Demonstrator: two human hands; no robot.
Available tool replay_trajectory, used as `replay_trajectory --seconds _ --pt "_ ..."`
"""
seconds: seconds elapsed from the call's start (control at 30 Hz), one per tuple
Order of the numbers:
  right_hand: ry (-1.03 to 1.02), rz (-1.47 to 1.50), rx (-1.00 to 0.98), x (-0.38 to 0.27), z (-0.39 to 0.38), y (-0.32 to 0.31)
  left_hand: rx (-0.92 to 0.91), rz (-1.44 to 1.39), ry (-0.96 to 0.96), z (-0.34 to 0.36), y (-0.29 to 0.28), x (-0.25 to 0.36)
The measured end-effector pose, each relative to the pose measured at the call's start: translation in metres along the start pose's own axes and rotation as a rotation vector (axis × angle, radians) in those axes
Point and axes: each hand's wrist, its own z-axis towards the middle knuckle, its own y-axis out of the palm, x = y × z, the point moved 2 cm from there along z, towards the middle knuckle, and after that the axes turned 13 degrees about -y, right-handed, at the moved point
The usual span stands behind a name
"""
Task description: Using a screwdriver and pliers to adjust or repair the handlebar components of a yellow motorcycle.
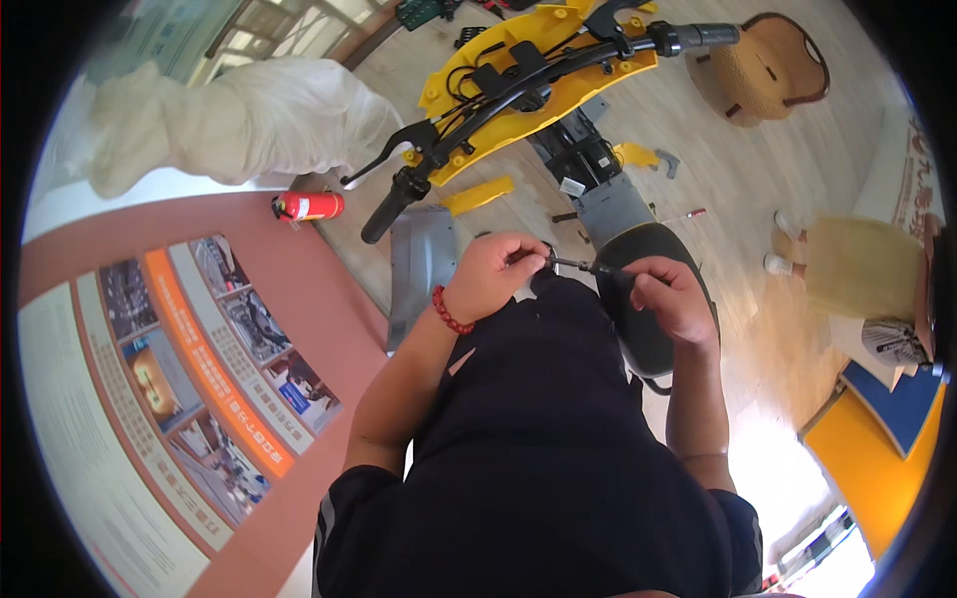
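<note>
Screwdriver-like tool [596,268] is held crosswise in front of the person's dark clothing [568,429], its handle end overlapping the black seat [643,339] in view. The right grip [675,301] is wrapped around that handle, while the left grip [498,276] pinches a small dark part [549,255] at the tip, too tiny to identify; black handlebars [546,78] stand ahead.

Handlebar [578,63] at far side of the seat [653,319]; fire extinguisher [311,205] left of handlebar; poster [214,369] near left; chair [763,72] far right; hand tool [603,270] between left hand [493,274] and right hand [676,297]
</note>
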Motion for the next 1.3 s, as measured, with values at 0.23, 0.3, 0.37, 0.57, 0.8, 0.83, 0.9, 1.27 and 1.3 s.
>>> replay_trajectory --seconds 0.23,0.3,0.37,0.57,0.8,0.83,0.9,1.27,1.3 --pt "-0.073 0.076 0.212 -0.004 0.005 0.003 -0.187 0.118 0.101 0.045 -0.01 0.039" --pt "-0.099 0.118 0.277 -0.008 0.009 0.012 -0.213 0.098 0.106 0.053 -0.015 0.047" --pt "-0.122 0.156 0.337 -0.012 0.016 0.022 -0.235 0.072 0.11 0.059 -0.024 0.056" --pt "-0.213 0.62 0.362 -0.029 0.05 0.047 -0.414 -0.195 0.151 0.074 -0.061 0.092" --pt "-0.154 0.731 0.447 -0.038 0.073 0.063 -0.597 -0.451 0.06 0.082 -0.079 0.106" --pt "-0.153 0.748 0.428 -0.037 0.074 0.065 -0.6 -0.452 0.055 0.085 -0.08 0.105" --pt "-0.143 0.773 0.449 -0.034 0.074 0.07 -0.62 -0.486 0.026 0.088 -0.078 0.103" --pt "-0.219 0.596 0.388 -0.025 0.059 0.067 -0.603 -0.444 0.046 0.094 -0.056 0.105" --pt "-0.226 0.591 0.375 -0.024 0.058 0.068 -0.602 -0.451 0.048 0.092 -0.054 0.105"
